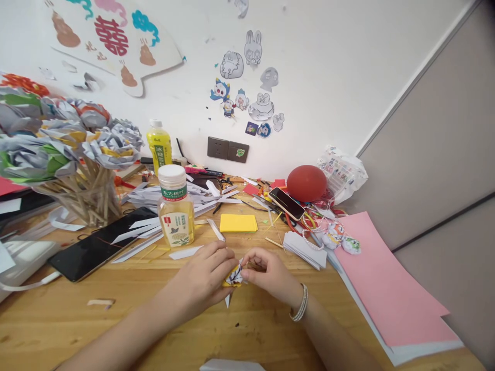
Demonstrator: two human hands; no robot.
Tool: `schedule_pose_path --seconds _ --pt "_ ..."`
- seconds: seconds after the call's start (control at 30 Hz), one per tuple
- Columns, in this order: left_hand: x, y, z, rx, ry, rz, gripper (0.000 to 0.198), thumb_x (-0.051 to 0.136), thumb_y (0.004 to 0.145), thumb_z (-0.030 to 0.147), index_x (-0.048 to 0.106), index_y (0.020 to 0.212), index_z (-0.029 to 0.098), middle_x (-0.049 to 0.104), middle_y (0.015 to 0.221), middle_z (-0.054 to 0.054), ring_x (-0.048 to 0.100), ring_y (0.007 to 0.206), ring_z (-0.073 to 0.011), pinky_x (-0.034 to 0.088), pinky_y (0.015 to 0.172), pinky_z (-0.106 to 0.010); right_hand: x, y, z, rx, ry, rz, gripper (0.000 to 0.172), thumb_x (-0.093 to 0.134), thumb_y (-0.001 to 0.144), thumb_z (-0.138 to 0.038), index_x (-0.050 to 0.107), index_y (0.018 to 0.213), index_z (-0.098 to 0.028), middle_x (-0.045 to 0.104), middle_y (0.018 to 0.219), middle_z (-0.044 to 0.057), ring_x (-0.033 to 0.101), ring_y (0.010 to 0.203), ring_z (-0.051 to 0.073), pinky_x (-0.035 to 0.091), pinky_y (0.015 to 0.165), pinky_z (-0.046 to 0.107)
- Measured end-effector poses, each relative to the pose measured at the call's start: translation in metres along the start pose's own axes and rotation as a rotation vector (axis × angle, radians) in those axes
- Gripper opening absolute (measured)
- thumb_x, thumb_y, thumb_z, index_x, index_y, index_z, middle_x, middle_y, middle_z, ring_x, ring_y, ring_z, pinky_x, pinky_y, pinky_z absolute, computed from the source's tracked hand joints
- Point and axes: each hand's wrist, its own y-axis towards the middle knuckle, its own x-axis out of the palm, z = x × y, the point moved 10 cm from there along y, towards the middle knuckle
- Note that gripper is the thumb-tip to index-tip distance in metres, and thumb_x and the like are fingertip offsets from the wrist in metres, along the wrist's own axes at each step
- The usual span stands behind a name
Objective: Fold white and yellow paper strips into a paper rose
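Observation:
A small yellow and white paper flower (234,276) is between my two hands, just above the table near the middle. My left hand (209,270) is wrapped around its left side, fingers bent over the top. On the right, the bent fingers and thumb of my right hand (268,273) pinch the flower's edge. A thin white paper tip (227,301) pokes out below my left hand. Beyond the hands lies a stack of yellow paper slips (238,223), and to the right is a stack of white slips (303,249). My fingers hide part of the flower.
Paper flowers on sticks (96,149) stand at the left beside a black phone (104,247). A tea bottle (177,219) stands near the centre. Toward the back right are another phone (286,203) and a red balloon (307,183). Pink sheets (386,288) lie at the right edge.

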Motion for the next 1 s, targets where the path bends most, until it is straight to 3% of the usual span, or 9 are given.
schedule_pose_path --seconds 0.17,0.33,0.47,0.63,0.87,1.0 --pt "0.0026 -0.0007 0.0036 0.008 -0.028 -0.027 0.021 0.057 0.081 0.019 0.055 0.101 0.015 0.06 0.099 -0.011 0.049 0.101 -0.0265 0.046 0.087 -0.043 -0.0015 0.0028 0.0045 0.026 0.035 0.034 0.023 0.068 0.067 -0.029 0.051 0.079 -0.018 0.048 0.062 -0.006 0.042 0.054 0.009 0.032 0.052 0.02" --pt "-0.0005 -0.003 0.0059 0.012 -0.08 0.036 0.032 0.058 0.081 0.017 0.051 0.112 0.016 0.06 0.104 -0.012 0.048 0.107 -0.0265 0.045 0.091 -0.043 -0.0019 0.0038 0.0072 0.034 0.008 0.077 0.022 0.067 0.067 -0.03 0.051 0.077 -0.018 0.042 0.057 -0.007 0.036 0.052 0.009 0.027 0.049 0.021" --pt "0.0003 -0.0036 0.0058 0.004 -0.072 0.042 0.036 0.059 0.08 0.016 0.049 0.116 0.015 0.059 0.106 -0.013 0.047 0.108 -0.0269 0.046 0.091 -0.044 -0.0015 0.0028 0.0066 0.025 0.004 0.087 0.017 0.063 0.07 -0.027 0.051 0.078 -0.018 0.041 0.059 -0.007 0.036 0.054 0.009 0.028 0.051 0.021" --pt "-0.0018 -0.0018 0.0069 0.005 -0.064 0.067 0.038 0.06 0.079 0.018 0.05 0.116 0.014 0.06 0.107 -0.013 0.049 0.107 -0.0272 0.047 0.09 -0.044 0.0029 0.0011 0.0076 0.029 0.025 0.042 0.023 0.069 0.065 -0.022 0.052 0.081 -0.019 0.04 0.061 -0.007 0.034 0.055 0.008 0.027 0.051 0.021" --pt "-0.0048 -0.0023 0.0089 0.014 -0.059 0.102 0.041 0.061 0.078 0.017 0.05 0.118 0.012 0.06 0.106 -0.014 0.05 0.107 -0.0272 0.047 0.09 -0.044 -0.001 -0.0008 0.0029 -0.002 -0.149 0.168 0.019 0.069 0.067 -0.022 0.055 0.079 -0.018 0.037 0.058 -0.008 0.034 0.054 0.008 0.028 0.049 0.02" --pt "-0.007 -0.0014 0.0054 -0.021 -0.094 0.099 0.043 0.059 0.08 0.017 0.046 0.121 0.013 0.059 0.109 -0.014 0.049 0.106 -0.0263 0.045 0.091 -0.043 -0.0013 0.0 -0.0017 -0.025 -0.072 0.113 0.017 0.064 0.072 -0.024 0.055 0.084 -0.018 0.044 0.064 -0.005 0.041 0.059 0.01 0.033 0.053 0.021"
